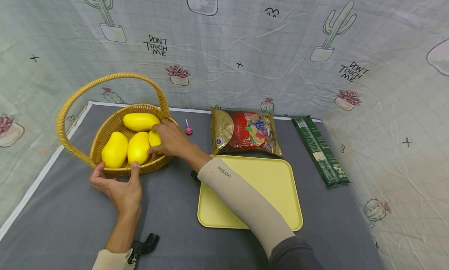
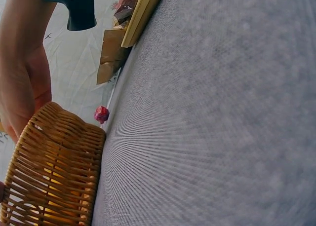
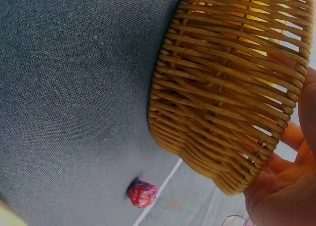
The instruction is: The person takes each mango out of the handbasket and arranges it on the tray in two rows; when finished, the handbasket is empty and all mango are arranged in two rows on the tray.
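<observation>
Several yellow mangoes point(image 1: 115, 150) lie in a yellow-brown wicker basket point(image 1: 101, 135) with a tall arched handle, at the left of the table. My right hand point(image 1: 172, 139) reaches over the basket's right rim, thumb and fingers around the rightmost mango point(image 1: 153, 138), which the hand partly covers. At the front rim, my left hand point(image 1: 122, 188) grips the basket with its thumb and fingers spread apart along the edge. The right wrist view shows the woven side of the basket point(image 3: 217, 88) close up, with the right hand point(image 3: 284, 191) bent over its rim.
A small lollipop point(image 1: 188, 129) lies just right of the basket. The pale yellow tray point(image 1: 280, 192) is partly under the right forearm. Behind it is a red-and-gold candy bag point(image 1: 242, 131); a long green packet point(image 1: 320, 151) lies at the right. Patterned cloth point(image 1: 238, 48) hangs behind.
</observation>
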The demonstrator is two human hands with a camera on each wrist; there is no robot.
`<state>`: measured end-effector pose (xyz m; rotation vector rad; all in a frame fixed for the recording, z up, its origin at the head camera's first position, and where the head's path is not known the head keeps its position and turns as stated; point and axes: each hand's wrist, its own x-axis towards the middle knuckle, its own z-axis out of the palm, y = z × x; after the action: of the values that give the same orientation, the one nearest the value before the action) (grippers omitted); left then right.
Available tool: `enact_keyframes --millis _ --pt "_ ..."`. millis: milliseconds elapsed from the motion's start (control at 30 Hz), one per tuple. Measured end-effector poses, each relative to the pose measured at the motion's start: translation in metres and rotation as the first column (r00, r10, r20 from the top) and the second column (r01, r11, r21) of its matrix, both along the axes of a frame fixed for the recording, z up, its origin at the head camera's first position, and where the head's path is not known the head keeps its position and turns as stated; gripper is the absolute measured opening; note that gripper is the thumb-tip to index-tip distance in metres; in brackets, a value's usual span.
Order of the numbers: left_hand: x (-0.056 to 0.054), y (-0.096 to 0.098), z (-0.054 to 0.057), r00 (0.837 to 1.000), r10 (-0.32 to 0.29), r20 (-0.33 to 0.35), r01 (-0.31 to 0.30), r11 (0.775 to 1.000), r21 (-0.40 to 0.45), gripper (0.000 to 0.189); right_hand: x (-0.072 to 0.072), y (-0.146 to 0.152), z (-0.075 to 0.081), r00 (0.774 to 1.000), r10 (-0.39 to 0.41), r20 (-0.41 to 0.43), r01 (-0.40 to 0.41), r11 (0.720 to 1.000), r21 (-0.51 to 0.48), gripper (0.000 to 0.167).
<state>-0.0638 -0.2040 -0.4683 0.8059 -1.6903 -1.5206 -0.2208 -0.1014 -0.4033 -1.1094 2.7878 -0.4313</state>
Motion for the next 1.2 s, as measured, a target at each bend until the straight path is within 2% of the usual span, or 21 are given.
enact_keyframes --millis 267,533,700,833,1000,1200 --pt "0.001 0.001 0.000 1.000 -0.003 -0.003 0.003 1.000 0.009 0.074 0.001 0.000 0.001 1.000 -0.002 -0.017 0.001 1.000 -0.025 0.060" --pt "0.000 0.001 -0.001 1.000 0.005 -0.015 -0.005 1.000 0.008 0.074 0.007 0.010 0.006 0.999 0.043 -0.028 -0.047 0.989 -0.143 0.059" --pt "-0.001 0.001 -0.001 1.000 0.004 -0.011 -0.004 1.000 0.013 0.074 0.011 0.020 0.014 0.999 0.038 0.038 -0.028 0.970 -0.240 0.060" --pt "-0.001 0.000 -0.001 1.000 -0.003 -0.016 0.004 1.000 0.027 0.074 0.017 0.028 0.022 0.993 0.029 0.114 0.012 0.938 -0.347 0.060" --pt "-0.002 0.000 -0.001 1.000 -0.007 -0.028 0.008 0.999 0.039 0.075 0.024 0.040 0.027 0.986 0.055 0.160 0.027 0.883 -0.468 0.060" --pt "-0.002 0.000 -0.001 0.999 0.002 -0.046 0.000 0.999 0.041 0.075 0.030 0.056 0.027 0.957 0.139 0.253 0.048 0.788 -0.614 0.059"
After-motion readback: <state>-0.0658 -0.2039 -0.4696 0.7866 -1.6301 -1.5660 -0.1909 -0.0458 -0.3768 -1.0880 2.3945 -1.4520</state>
